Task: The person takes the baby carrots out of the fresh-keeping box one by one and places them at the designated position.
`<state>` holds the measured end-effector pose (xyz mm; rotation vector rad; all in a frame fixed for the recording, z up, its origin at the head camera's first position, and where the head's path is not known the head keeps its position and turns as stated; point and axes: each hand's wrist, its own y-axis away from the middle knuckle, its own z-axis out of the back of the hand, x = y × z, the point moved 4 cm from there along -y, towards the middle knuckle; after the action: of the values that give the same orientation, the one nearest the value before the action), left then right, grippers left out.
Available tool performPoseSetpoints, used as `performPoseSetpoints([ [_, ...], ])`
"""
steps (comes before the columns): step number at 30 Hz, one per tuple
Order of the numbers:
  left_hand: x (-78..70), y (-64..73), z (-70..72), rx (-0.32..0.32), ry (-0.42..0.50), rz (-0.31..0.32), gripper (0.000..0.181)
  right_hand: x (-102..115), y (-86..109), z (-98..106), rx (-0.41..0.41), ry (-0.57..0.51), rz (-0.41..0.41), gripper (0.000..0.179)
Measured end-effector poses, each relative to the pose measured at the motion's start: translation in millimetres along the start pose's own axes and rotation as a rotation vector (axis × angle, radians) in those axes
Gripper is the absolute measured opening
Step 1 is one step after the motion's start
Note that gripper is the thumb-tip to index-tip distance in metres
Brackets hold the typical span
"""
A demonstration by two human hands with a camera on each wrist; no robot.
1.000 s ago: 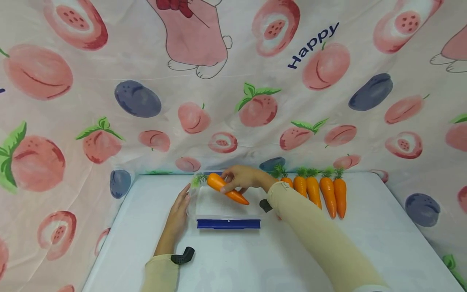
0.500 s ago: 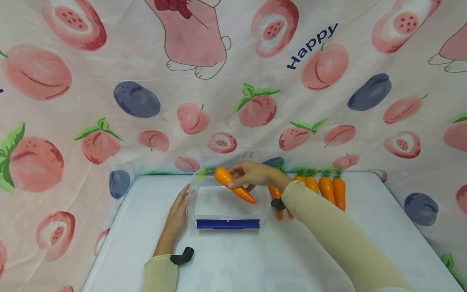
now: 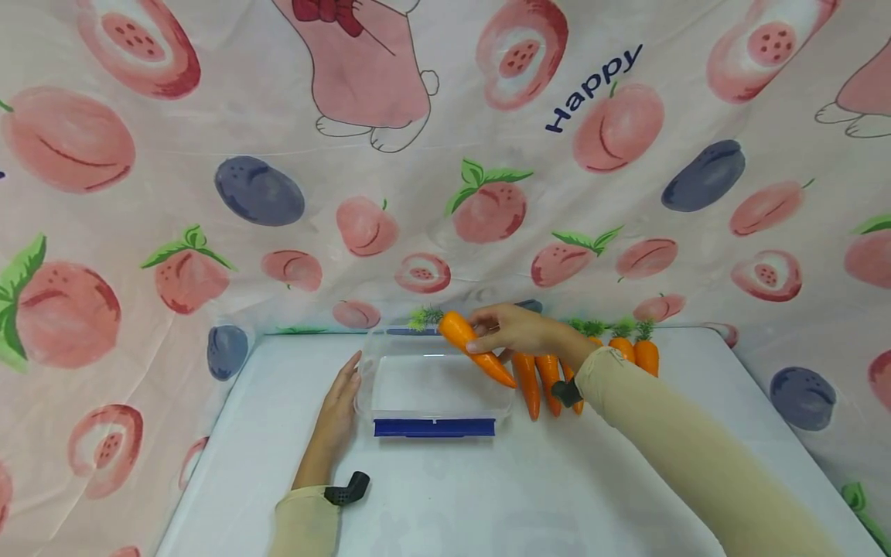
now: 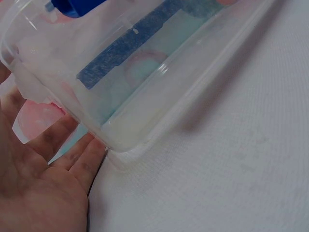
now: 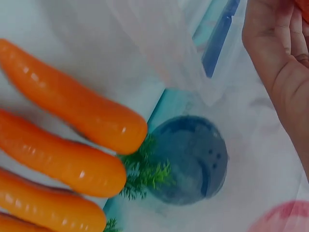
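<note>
My right hand (image 3: pixel 517 329) pinches an orange carrot (image 3: pixel 458 331) with a green leafy top, over the right part of a clear plastic container (image 3: pixel 407 388). The carrot slants, its leaves toward the far left and its tip toward the near right. My left hand (image 3: pixel 339 404) rests against the container's left side with fingers extended; in the left wrist view the fingertips (image 4: pixel 96 145) meet its lower corner. Blue clip flaps (image 3: pixel 435 428) run along the container's front and back. In the right wrist view only part of the right hand (image 5: pixel 282 63) shows.
Right of the container, several more carrots (image 3: pixel 527 384) lie side by side, leaves toward the back, partly hidden by the right forearm. A white table (image 3: pixel 452 503) lies beneath everything. Behind it hangs a cloth (image 3: pixel 418 193) printed with fruit.
My right hand has carried the carrot rightward, from over the container's left and middle to its right side. The left hand and the container stay in place.
</note>
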<state>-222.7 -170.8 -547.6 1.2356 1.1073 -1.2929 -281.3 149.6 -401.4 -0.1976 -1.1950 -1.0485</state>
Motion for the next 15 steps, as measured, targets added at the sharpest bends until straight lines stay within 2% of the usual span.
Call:
performPoseSetpoints([
  [9,-0.7,1.1,-0.1,-0.013,-0.029,0.018,0.047,-10,23.9,20,-0.036,-0.09,0.016,0.055],
  [15,1.2,0.2,0.8,-0.01,-0.026,0.024,0.048,-20,38.3,35,-0.075,-0.082,0.022,0.055],
])
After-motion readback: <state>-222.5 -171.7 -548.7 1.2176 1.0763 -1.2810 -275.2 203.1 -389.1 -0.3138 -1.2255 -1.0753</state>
